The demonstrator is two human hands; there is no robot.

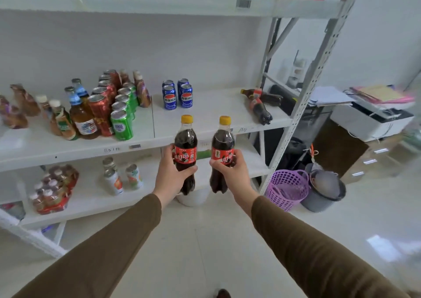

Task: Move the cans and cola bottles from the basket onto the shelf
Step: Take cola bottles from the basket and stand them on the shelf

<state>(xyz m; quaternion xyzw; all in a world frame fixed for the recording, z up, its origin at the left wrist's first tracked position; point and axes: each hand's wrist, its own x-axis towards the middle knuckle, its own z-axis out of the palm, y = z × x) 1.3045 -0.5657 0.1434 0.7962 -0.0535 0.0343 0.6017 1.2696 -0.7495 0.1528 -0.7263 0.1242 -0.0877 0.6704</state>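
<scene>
Gripping one upright cola bottle apiece, left hand and right hand.

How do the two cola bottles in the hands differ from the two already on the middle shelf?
The held cola bottles stand upright, one in the left hand and one in the right hand; the shelf cola bottles lie on their sides. The held pair hangs in front of the middle shelf; the shelf pair rests near its right end. Held caps are yellow; the shelf caps are unclear. All have dark cola and red labels.
</scene>
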